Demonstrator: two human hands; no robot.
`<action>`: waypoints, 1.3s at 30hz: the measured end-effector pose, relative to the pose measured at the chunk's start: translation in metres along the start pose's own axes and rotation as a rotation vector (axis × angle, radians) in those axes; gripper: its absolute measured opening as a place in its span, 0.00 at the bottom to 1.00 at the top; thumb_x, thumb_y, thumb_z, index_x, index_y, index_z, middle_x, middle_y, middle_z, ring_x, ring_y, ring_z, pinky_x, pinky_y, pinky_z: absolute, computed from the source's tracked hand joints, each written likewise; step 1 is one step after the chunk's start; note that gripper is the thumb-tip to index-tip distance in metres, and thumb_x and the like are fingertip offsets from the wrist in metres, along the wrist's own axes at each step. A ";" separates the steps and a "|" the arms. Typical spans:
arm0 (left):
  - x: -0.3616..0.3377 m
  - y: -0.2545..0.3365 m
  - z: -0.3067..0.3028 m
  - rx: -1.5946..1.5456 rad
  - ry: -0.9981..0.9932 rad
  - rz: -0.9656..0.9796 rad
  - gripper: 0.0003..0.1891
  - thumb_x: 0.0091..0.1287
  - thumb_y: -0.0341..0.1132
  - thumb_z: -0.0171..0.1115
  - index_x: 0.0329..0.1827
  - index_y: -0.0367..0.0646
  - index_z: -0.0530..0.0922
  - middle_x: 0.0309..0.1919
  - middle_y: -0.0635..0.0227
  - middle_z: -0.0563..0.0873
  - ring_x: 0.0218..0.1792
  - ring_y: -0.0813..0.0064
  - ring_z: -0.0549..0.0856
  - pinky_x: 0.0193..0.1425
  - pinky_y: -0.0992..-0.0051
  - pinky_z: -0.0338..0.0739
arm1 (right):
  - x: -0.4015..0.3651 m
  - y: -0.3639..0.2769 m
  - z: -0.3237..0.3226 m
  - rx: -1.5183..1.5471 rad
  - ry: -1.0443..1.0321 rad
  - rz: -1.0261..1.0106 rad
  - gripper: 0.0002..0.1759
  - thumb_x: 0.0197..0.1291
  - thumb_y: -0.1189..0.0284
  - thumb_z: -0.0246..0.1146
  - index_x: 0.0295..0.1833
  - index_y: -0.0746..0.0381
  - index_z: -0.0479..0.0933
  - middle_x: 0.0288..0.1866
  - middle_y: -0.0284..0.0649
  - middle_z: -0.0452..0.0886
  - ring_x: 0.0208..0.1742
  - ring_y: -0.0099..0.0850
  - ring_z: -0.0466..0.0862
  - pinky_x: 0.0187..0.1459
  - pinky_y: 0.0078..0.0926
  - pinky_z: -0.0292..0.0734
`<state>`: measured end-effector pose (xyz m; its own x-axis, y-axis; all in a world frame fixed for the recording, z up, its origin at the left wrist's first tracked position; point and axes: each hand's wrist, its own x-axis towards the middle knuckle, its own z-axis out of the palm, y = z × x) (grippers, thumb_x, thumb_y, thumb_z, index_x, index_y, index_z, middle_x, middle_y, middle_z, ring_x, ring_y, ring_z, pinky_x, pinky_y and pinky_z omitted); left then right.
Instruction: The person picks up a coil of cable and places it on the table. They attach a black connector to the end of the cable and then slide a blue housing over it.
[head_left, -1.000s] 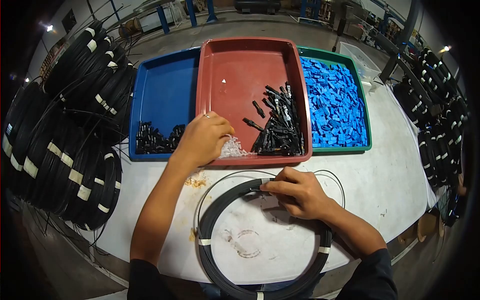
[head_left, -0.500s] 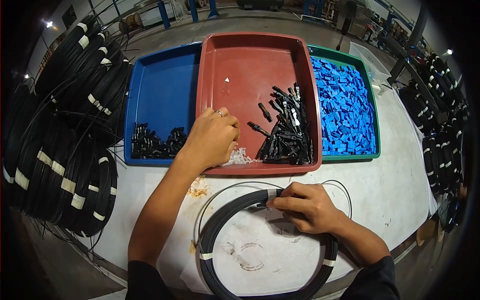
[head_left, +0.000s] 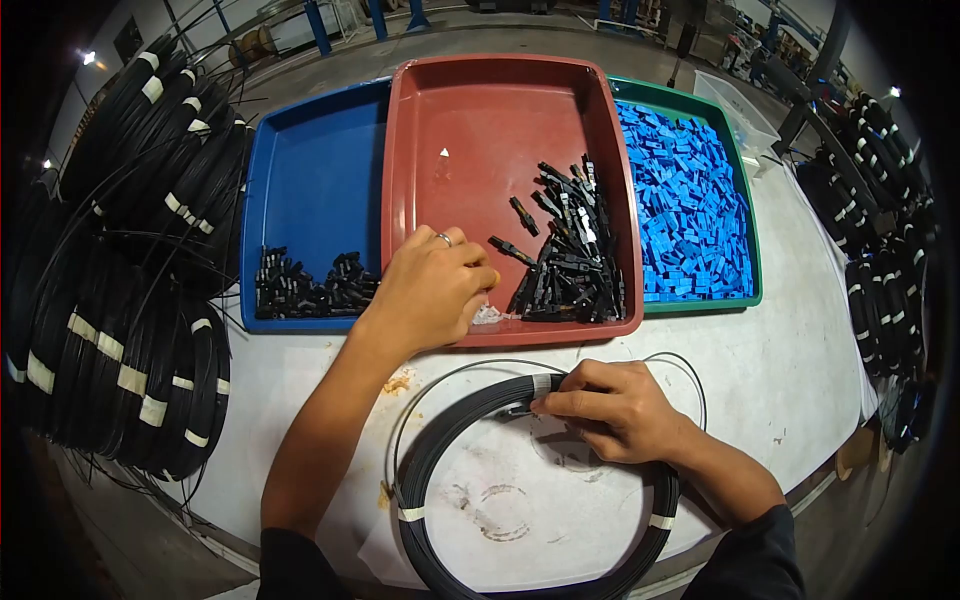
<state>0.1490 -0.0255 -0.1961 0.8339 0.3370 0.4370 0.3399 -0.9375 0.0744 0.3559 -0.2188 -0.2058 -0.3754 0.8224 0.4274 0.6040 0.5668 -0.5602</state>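
Observation:
My left hand point(head_left: 430, 290) reaches over the front wall of the red tray point(head_left: 460, 110). Its fingers are bent together at a small heap of white plastic pieces point(head_left: 487, 316), and the fingertips are hidden, so what they hold cannot be made out. On the table, a coil of black cable point(head_left: 450, 424) lies bound with white tape. My right hand point(head_left: 615, 410) is closed at the coil's far side, thumb and fingers pinching the black cable. A short dark end point(head_left: 516, 410) pokes out left of the fingertips.
Black connectors point(head_left: 575, 260) are piled in the red tray's right side. Left of it, a blue tray point(head_left: 320, 150) contains more black parts point(head_left: 310, 285). A green tray point(head_left: 756, 270) at right holds many blue clips point(head_left: 690, 210). Stacked cable coils point(head_left: 120, 340) stand at left.
My left hand has shifted slightly right over the white pieces and covers more of them. My right hand keeps its hold on the cable. The view has moved a little.

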 end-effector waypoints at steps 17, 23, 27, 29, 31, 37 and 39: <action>0.004 -0.015 0.000 -0.150 -0.199 -0.060 0.07 0.57 0.24 0.66 0.38 0.38 0.86 0.33 0.56 0.88 0.41 0.52 0.86 0.52 0.59 0.79 | 0.001 0.001 0.000 0.011 -0.015 0.002 0.22 0.49 0.79 0.71 0.53 0.54 0.88 0.36 0.34 0.80 0.30 0.34 0.84 0.30 0.33 0.80; 0.001 -0.016 -0.002 -0.113 -0.104 -0.026 0.07 0.57 0.25 0.66 0.37 0.35 0.87 0.34 0.55 0.88 0.40 0.54 0.87 0.47 0.59 0.82 | 0.000 0.001 0.001 0.018 -0.015 0.007 0.22 0.49 0.80 0.70 0.53 0.54 0.88 0.36 0.34 0.80 0.32 0.34 0.84 0.31 0.33 0.80; -0.003 -0.007 -0.005 -0.282 0.026 -0.031 0.08 0.56 0.25 0.67 0.39 0.36 0.88 0.33 0.58 0.87 0.37 0.58 0.88 0.44 0.64 0.84 | 0.000 0.000 0.001 0.013 -0.003 0.006 0.22 0.50 0.80 0.70 0.53 0.55 0.88 0.36 0.35 0.80 0.32 0.36 0.84 0.32 0.34 0.80; -0.003 0.001 -0.012 -0.514 0.016 -0.030 0.09 0.55 0.24 0.69 0.39 0.37 0.90 0.32 0.61 0.87 0.35 0.64 0.88 0.40 0.69 0.84 | 0.000 -0.002 0.001 0.013 0.019 0.022 0.22 0.50 0.81 0.70 0.53 0.55 0.87 0.36 0.36 0.80 0.33 0.37 0.84 0.33 0.35 0.81; -0.007 0.011 -0.013 -0.555 0.038 -0.028 0.09 0.53 0.24 0.69 0.38 0.38 0.90 0.31 0.63 0.87 0.34 0.67 0.88 0.40 0.71 0.83 | -0.001 -0.002 0.001 0.010 0.025 0.022 0.22 0.51 0.82 0.68 0.54 0.55 0.87 0.37 0.37 0.81 0.34 0.38 0.85 0.34 0.36 0.81; -0.020 0.043 -0.014 -0.727 0.117 -0.117 0.11 0.51 0.20 0.70 0.36 0.41 0.92 0.31 0.69 0.87 0.35 0.77 0.87 0.36 0.76 0.80 | -0.003 0.000 0.006 0.045 0.180 0.037 0.23 0.52 0.84 0.68 0.54 0.56 0.86 0.39 0.39 0.82 0.36 0.39 0.86 0.37 0.34 0.83; -0.023 0.051 -0.013 -0.734 0.231 -0.190 0.09 0.53 0.20 0.71 0.36 0.40 0.92 0.33 0.68 0.87 0.33 0.78 0.87 0.36 0.76 0.81 | -0.003 -0.001 0.004 0.020 0.196 0.055 0.22 0.53 0.84 0.68 0.54 0.57 0.86 0.40 0.40 0.82 0.36 0.39 0.87 0.38 0.35 0.83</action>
<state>0.1416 -0.0821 -0.1904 0.6516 0.5460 0.5265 0.0271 -0.7105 0.7032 0.3531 -0.2215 -0.2090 -0.1968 0.8280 0.5250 0.6049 0.5240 -0.5996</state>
